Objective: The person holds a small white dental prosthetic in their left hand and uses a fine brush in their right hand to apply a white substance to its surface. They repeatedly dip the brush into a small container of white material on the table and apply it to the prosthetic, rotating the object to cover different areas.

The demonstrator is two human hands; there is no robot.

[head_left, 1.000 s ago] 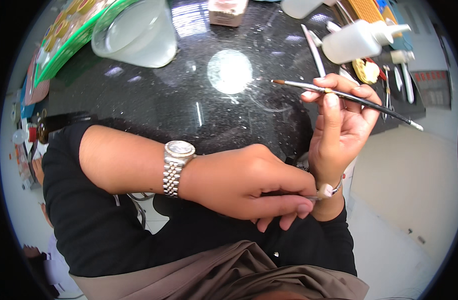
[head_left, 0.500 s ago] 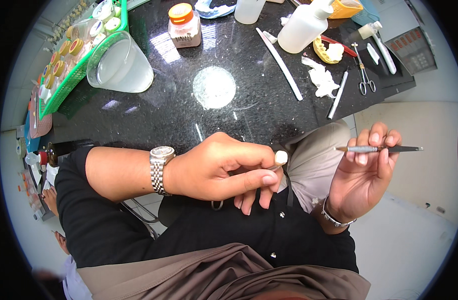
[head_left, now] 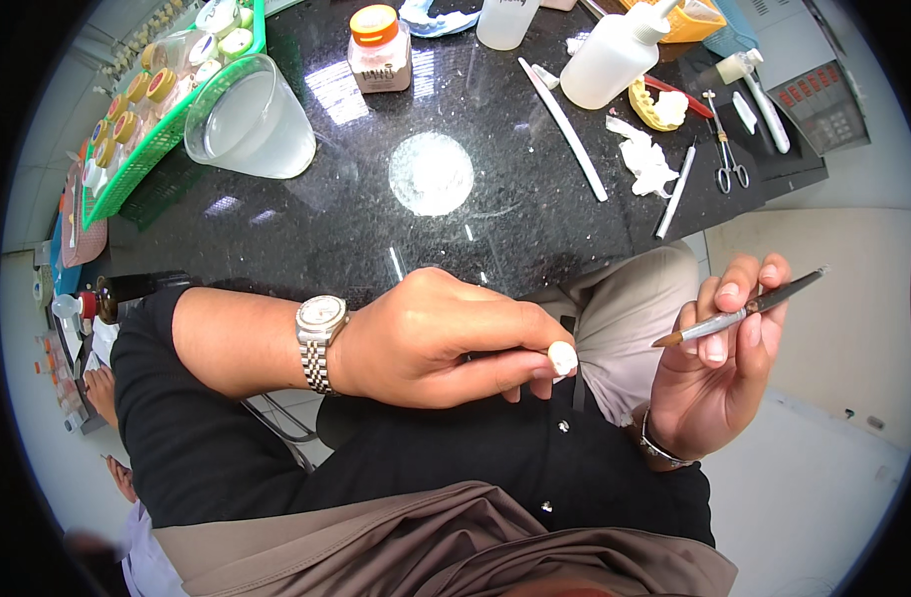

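A small cream-white tooth model [head_left: 562,359] is pinched between the thumb and forefinger of my left hand [head_left: 441,343]. That hand is closed, its other fingers mostly hidden beneath, and it hovers over my lap near the table's front edge. To the right, my right hand [head_left: 724,383] is turned palm up and grips a fine brush [head_left: 716,324] with its fingertips. The brush slants, its brown pointed tip toward the tooth and its dark end up to the right. A gap separates tip and tooth.
On the black tabletop [head_left: 336,239] stand a water cup [head_left: 252,124], an orange-lidded jar [head_left: 380,55] and a white squeeze bottle [head_left: 612,62]. A green basket [head_left: 142,169] of small jars is at left. At right lie crumpled tissue [head_left: 642,159], a yellow dental cast [head_left: 654,107] and scissor-like forceps [head_left: 726,159].
My left hand has rolled, so the tooth sits lower and shows more of its face. In my right hand the brush has tipped from level to slanting, tip down. The view has shifted slightly.
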